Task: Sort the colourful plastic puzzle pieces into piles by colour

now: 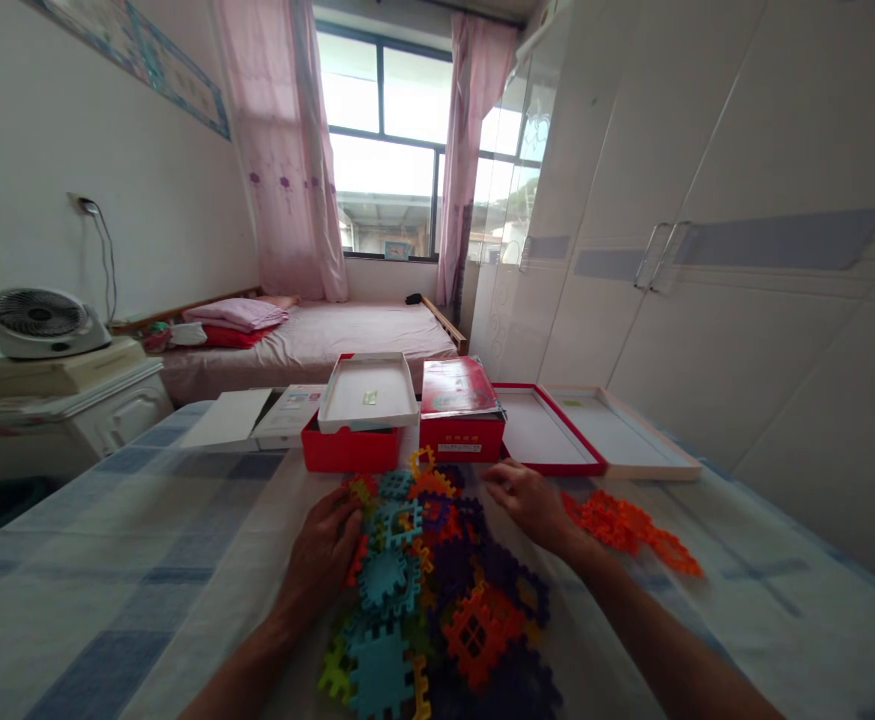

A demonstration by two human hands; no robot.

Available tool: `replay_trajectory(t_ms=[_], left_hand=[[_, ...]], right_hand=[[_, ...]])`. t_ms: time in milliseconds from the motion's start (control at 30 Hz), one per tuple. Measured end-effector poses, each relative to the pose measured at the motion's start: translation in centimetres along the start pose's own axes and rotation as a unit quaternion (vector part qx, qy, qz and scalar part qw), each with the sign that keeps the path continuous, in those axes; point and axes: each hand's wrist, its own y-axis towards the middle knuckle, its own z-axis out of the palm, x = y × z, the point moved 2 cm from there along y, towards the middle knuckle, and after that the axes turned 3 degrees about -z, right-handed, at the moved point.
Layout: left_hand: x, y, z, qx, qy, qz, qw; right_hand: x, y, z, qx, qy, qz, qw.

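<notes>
A long heap of toothed plastic building pieces lies in front of me. Light blue pieces (383, 578) run along its left side, dark purple pieces (452, 560) along its right. An orange window-patterned piece (474, 635) rests on the purple ones. My left hand (326, 540) lies along the heap's left edge, fingers loosely bent and touching the pieces there. Just right of the heap's far end is my right hand (527, 500), its fingers slightly curled and apart, with nothing visible in them. A separate group of orange pieces (624, 525) lies right of that hand.
Beyond the heap stand a red box (351, 450) with a white lid (369, 390) on it and another red box (461, 435). Two shallow box lids (546, 430) lie to the right, a flat white carton (291, 415) to the left. A checked cloth (204, 560) covers the table.
</notes>
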Motion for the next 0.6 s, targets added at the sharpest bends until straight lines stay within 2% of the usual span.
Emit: replay_trajectory(t_ms=[133, 233, 300, 400, 500, 600], left_hand=[[0.2, -0.1, 0.0, -0.003, 0.005, -0.001, 1.0], [0.1, -0.2, -0.1, -0.005, -0.001, -0.002, 1.0], [-0.2, -0.2, -0.2, -0.005, -0.004, -0.002, 1.0], [-0.7, -0.2, -0.4, -0.001, -0.01, -0.002, 1.0], [-1.1, -0.2, -0.7, 0.001, -0.018, -0.011, 1.0], [-1.2, -0.2, -0.8, 0.005, -0.022, -0.014, 1.0]], right_hand=[[2.2, 3.5, 3.9, 0.037, 0.047, -0.01, 0.998], [3.1, 4.2, 5.8, 0.066, 0.075, -0.031, 0.995], [3.4, 3.8, 6.2, 0.063, 0.103, -0.045, 0.992], [3.5, 3.1, 5.5, 0.03, 0.147, -0.039, 0.988], [2.7, 2.9, 3.8, -0.007, 0.211, 0.021, 0.977], [1.5, 2.4, 1.6, -0.042, 0.289, 0.085, 0.953]])
